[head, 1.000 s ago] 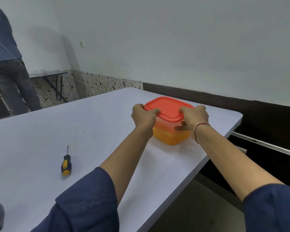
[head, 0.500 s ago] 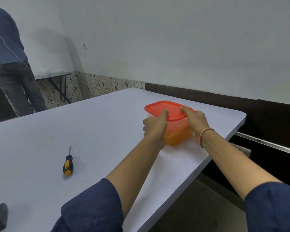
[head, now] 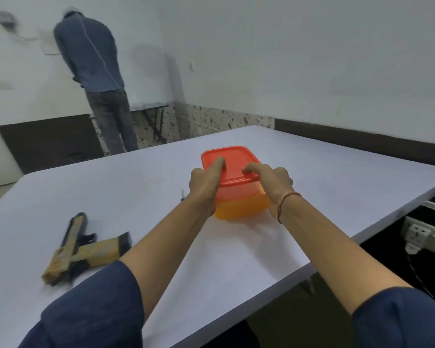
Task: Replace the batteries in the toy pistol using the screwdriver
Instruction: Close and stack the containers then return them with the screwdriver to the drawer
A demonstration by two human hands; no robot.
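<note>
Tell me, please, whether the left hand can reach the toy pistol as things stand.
Probably yes: the toy pistol lies uncovered on the table beside that arm, though the left hand grips the box.

Both arms are stretching forward and converging, palms facing each other.
The left hand and right hand are gripping a box from opposite sides, each thumb lying on its lid while the fingers are curling round the walls, mostly hidden. Both forearms are extending bare from dark blue sleeves; a red thread is circling the right wrist.
</note>
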